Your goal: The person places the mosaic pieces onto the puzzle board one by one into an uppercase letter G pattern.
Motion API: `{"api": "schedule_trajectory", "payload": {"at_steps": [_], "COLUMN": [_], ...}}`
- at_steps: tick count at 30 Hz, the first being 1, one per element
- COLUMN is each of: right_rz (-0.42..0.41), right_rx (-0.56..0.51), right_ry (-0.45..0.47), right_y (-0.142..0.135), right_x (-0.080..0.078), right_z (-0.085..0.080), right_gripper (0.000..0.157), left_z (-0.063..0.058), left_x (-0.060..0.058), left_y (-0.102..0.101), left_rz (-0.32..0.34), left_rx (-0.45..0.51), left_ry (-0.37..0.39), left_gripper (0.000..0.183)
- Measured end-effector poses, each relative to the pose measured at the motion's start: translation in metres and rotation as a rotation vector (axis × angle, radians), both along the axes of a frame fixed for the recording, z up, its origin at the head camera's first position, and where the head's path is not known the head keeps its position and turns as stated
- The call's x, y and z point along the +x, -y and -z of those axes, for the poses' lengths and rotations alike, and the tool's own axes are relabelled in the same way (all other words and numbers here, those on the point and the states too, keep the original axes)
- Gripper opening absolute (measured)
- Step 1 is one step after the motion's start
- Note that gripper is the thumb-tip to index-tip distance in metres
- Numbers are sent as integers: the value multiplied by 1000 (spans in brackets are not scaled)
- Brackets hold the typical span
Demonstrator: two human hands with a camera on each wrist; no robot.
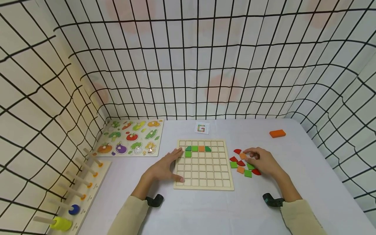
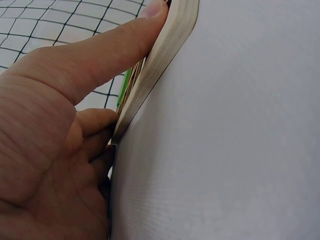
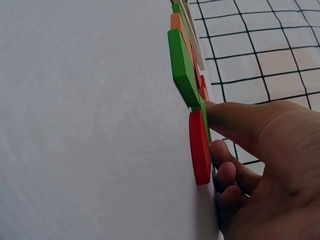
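A square wooden grid board lies in front of me. Its upper rows carry a green quarter-round tile, green squares, an orange square and another green quarter-round tile. My left hand spans the board's left side, thumb on the near corner and fingertips higher up the edge. To the right lie loose red, green and orange tiles. There my right hand pinches an orange square tile between thumb and index finger. Green and red tiles lie close to that hand.
A vegetable puzzle board lies at the back left, with a peg board nearer. Behind the grid board is a small pattern card. An orange block sits at back right. Black netting encloses the far sides.
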State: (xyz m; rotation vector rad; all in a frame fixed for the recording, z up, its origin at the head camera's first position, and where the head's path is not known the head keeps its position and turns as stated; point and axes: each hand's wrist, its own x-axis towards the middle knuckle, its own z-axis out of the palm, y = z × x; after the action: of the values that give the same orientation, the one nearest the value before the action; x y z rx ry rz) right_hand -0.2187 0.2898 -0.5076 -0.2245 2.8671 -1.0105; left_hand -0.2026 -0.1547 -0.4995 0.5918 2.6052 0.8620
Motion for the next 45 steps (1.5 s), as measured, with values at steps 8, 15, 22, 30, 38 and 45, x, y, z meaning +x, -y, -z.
{"api": "schedule_trajectory", "payload": {"at_steps": [8, 15, 22, 30, 38, 45], "right_rz": [37, 57, 48, 6, -49, -117], "right_rx": [-2, -56, -86, -140, -164, -241], "right_ry": [24, -4, -53, -68, -105, -84], "right_y": [0, 3, 22, 53, 88, 121], "right_x": [0, 1, 2, -1, -7, -7], "right_z": [2, -2, -10, -21, -24, -22], "right_gripper": [36, 41, 42, 32, 28, 25], "left_z": [-1, -1, -3, -3, -2, -3], "left_x": [3, 4, 4, 3, 2, 1], "left_y": [1, 1, 0, 1, 1, 1], "left_rz": [-9, -14, -15, -12, -5, 1], "left_rx": [2, 9, 14, 13, 10, 13], "left_ry": [11, 8, 15, 13, 10, 5], "left_gripper": [118, 117, 117, 117, 117, 117]}}
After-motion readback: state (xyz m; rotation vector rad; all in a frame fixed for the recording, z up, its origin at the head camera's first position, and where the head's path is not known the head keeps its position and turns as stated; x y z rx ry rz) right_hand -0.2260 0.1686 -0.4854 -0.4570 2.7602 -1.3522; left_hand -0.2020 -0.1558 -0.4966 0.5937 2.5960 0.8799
